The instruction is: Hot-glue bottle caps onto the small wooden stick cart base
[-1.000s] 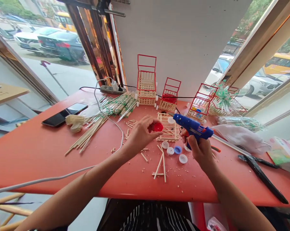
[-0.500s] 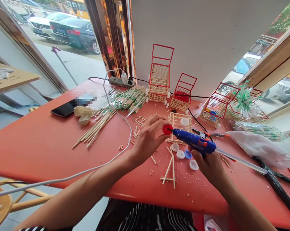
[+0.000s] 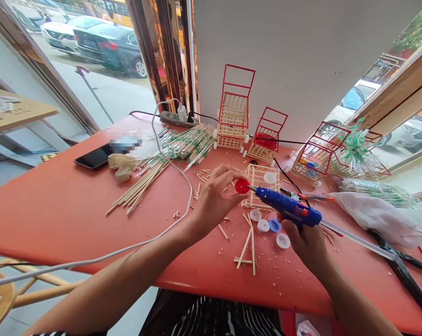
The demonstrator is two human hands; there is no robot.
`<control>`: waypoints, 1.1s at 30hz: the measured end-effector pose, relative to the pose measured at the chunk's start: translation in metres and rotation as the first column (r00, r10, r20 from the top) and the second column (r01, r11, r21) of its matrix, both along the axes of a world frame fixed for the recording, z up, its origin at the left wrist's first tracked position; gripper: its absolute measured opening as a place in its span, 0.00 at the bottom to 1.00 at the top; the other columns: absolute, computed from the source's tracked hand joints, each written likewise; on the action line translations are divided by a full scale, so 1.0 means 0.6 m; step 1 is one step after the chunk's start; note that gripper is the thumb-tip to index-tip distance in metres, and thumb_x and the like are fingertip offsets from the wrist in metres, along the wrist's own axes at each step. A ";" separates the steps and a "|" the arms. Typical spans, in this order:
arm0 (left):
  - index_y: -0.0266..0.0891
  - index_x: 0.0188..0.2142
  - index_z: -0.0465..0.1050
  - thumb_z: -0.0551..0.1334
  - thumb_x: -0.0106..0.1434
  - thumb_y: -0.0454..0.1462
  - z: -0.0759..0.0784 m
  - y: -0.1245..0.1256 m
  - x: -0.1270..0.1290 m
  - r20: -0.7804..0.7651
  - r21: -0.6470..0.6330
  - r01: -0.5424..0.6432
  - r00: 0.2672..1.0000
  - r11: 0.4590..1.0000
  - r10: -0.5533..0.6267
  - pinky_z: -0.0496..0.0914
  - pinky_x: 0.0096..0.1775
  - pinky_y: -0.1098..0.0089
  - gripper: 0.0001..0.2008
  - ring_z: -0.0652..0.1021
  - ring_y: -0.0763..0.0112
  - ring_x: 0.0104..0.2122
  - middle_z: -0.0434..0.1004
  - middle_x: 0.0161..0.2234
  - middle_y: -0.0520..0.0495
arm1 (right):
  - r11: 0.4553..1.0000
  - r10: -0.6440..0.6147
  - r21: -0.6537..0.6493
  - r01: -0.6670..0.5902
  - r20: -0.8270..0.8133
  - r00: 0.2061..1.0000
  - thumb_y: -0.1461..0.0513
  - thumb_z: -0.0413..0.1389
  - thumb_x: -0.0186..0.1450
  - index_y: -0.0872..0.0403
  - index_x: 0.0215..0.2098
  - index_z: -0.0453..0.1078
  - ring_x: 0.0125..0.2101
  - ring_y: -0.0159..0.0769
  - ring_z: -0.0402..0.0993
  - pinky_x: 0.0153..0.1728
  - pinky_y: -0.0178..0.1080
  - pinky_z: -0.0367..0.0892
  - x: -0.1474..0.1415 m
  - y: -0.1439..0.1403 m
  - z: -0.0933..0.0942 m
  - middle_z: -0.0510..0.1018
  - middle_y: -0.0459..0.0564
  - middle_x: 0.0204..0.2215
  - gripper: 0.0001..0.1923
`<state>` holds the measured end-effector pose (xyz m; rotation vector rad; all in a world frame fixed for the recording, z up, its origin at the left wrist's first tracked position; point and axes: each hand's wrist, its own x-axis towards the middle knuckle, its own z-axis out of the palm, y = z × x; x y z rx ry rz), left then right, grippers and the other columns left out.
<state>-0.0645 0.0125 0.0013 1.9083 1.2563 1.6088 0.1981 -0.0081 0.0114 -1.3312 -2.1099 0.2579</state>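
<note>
Center of frame: left hand (image 3: 216,193) pinching a red bottle cap (image 3: 242,186), right hand (image 3: 304,240) wrapped round a blue glue gun (image 3: 284,204).
I'd hold the cap dead still, nozzle (image 3: 252,188) close, squeeze gently.

The person's left hand (image 3: 216,198) pinches a red cap (image 3: 242,186); the right hand (image 3: 307,239) grips a blue glue gun (image 3: 283,204), its nozzle (image 3: 252,188) at the cap's rim. On the red table (image 3: 67,210) below lie white caps (image 3: 263,226) and one blue cap (image 3: 275,225); beyond them, stick-built carts (image 3: 231,142) with red handles (image 3: 236,85) stand near the wall (image 3: 267,51).
</note>
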 end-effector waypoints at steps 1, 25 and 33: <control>0.41 0.44 0.81 0.75 0.61 0.31 0.000 0.004 -0.003 0.058 -0.079 0.031 0.998 0.996 -0.026 0.73 0.46 0.66 0.12 0.79 0.66 0.43 0.80 0.43 0.47 | 1.000 -0.011 -0.005 0.011 -0.005 1.000 0.46 0.50 0.73 0.49 0.32 0.76 0.25 0.43 0.79 0.26 0.41 0.72 0.002 0.000 0.000 0.82 0.52 0.25 0.22; 0.41 0.45 0.73 0.79 0.58 0.48 0.005 0.010 0.000 0.911 -0.190 0.837 0.346 0.513 -0.227 0.73 0.40 0.70 0.24 0.84 0.67 0.40 0.82 0.40 0.48 | 1.000 0.013 0.003 -0.013 -0.044 0.999 0.44 0.49 0.74 0.50 0.30 0.72 0.25 0.40 0.73 0.23 0.40 0.65 -0.002 -0.001 0.010 0.78 0.50 0.24 0.24; 0.41 0.46 0.71 0.79 0.59 0.49 0.001 0.013 -0.002 0.871 -0.205 0.819 0.402 0.536 -0.282 0.72 0.40 0.70 0.26 0.84 0.66 0.41 0.82 0.40 0.47 | 1.000 -0.002 -0.009 0.001 -0.061 0.998 0.43 0.50 0.73 0.50 0.31 0.73 0.26 0.40 0.75 0.25 0.40 0.67 -0.001 0.002 0.005 0.79 0.51 0.25 0.24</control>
